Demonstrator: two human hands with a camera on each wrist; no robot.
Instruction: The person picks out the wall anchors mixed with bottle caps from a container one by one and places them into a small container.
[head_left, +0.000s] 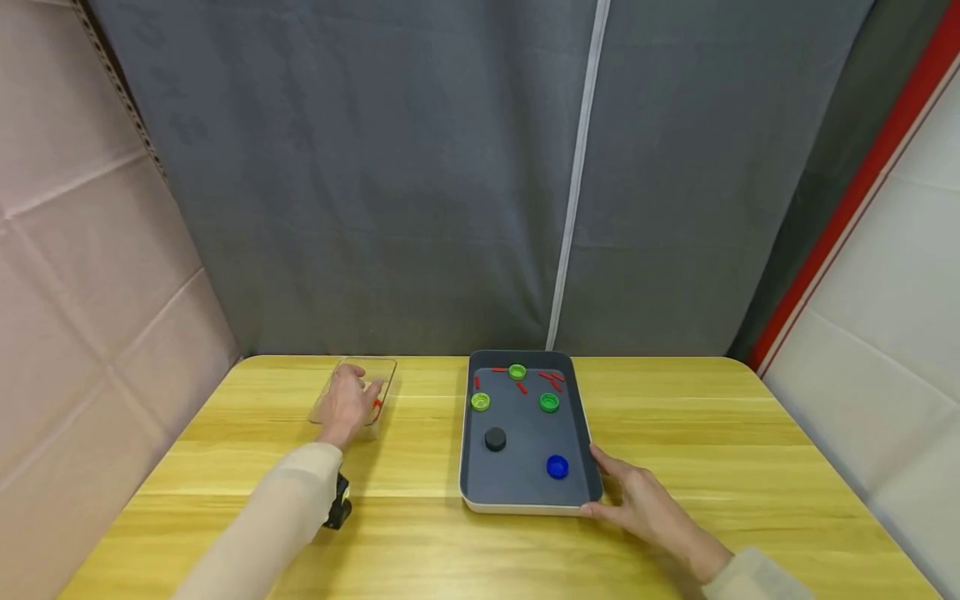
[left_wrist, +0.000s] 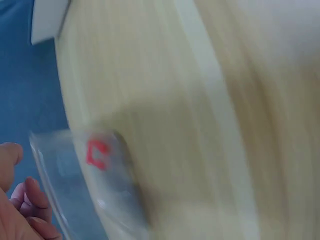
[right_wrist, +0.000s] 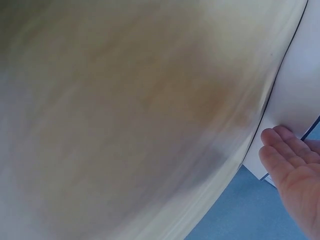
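On table (head_left: 712,433), tray (head_left: 524,433) (long axis forward)

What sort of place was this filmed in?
Likely a curtained-off recording booth: a gray curtain hangs behind the wooden table, and pale side sheets flank it left and right.

Bright head view, blurry wrist views
Glare pales the yellow wood-grain tabletop (head_left: 405,479) toward seven o'clock; wrist views smear its grain.
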